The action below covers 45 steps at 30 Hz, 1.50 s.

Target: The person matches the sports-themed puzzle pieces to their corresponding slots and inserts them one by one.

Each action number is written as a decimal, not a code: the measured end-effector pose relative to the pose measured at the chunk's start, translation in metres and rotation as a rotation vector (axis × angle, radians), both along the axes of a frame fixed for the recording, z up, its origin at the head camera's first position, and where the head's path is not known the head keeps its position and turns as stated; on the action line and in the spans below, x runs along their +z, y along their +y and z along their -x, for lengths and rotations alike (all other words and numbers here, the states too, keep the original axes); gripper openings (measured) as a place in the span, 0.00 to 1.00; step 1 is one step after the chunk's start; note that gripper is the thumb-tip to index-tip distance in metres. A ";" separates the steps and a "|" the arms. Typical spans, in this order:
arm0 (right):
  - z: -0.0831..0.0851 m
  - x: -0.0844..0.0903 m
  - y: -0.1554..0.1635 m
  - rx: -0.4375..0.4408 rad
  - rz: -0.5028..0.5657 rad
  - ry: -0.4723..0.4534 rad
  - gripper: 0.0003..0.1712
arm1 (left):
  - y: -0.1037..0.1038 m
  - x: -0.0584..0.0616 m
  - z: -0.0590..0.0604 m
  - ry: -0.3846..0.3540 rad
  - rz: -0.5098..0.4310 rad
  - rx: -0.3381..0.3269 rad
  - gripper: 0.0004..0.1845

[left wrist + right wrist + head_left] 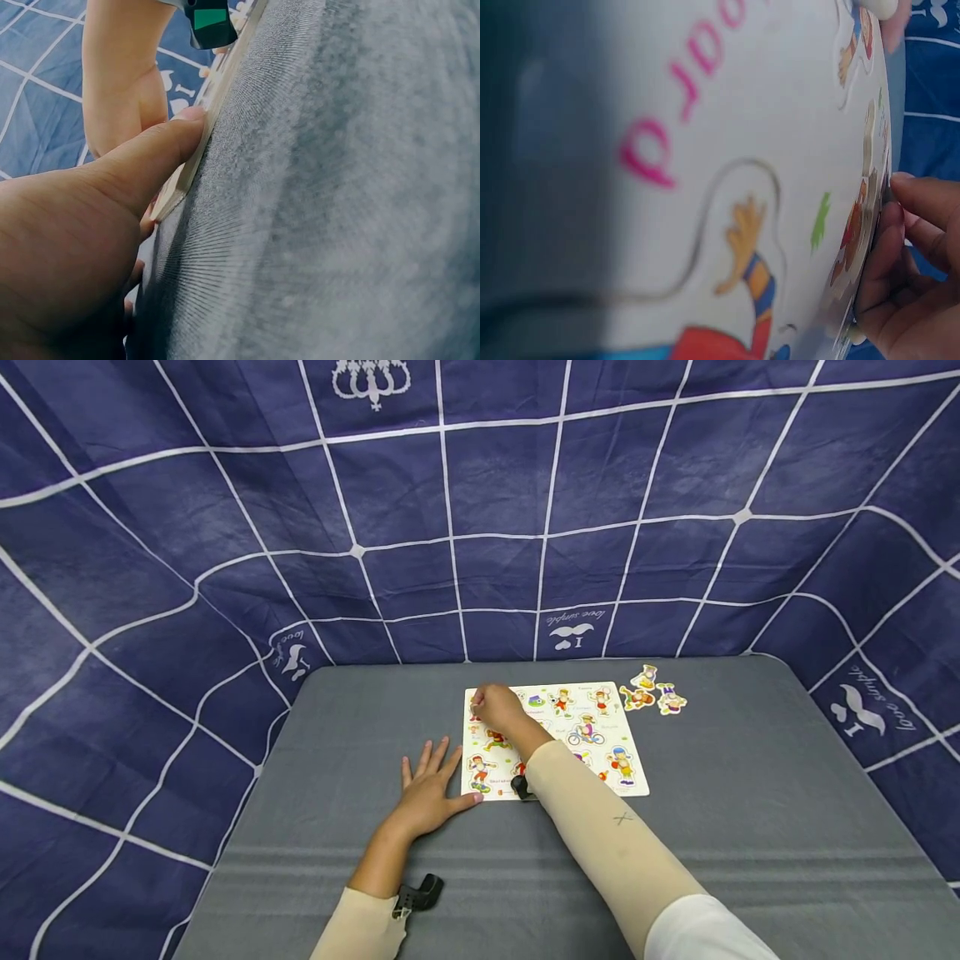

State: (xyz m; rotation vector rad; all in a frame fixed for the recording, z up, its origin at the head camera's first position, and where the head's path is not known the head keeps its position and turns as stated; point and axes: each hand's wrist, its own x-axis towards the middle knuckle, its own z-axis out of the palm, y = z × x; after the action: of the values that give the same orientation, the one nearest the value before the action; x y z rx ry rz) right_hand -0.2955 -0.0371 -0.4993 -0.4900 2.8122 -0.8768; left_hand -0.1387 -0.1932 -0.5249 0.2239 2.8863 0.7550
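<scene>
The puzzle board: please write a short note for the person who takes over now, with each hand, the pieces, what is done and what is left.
Left hand: flat on the grey table, fingers spread, thumb against the left edge of the puzzle board; it holds nothing.
Right hand: at the board's far left corner, fingers curled on a puzzle piece; whether the piece is seated cannot be told.
Done: most figure pieces appear to lie in the board.
Left: three loose pieces lie on the table beside the board's far right corner, not yet placed.
</scene>
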 end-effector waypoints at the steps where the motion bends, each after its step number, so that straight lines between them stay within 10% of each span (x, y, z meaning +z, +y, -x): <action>1: 0.000 0.001 0.000 -0.001 -0.005 0.001 0.07 | 0.000 0.000 0.000 0.002 0.000 -0.001 0.51; 17: -0.009 0.001 0.004 -0.017 0.060 -0.032 0.11 | -0.001 0.000 -0.001 0.007 -0.020 -0.008 0.49; 45: -0.037 0.016 0.061 -0.176 0.678 -0.075 0.14 | -0.002 -0.004 0.001 0.018 -0.009 0.005 0.50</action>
State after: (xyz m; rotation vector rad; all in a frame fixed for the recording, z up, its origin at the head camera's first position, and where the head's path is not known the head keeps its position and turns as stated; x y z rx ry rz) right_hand -0.2590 0.0239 -0.4835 -0.2707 2.4558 -1.8495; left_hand -0.1397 -0.1954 -0.5288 0.2252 2.9027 0.7704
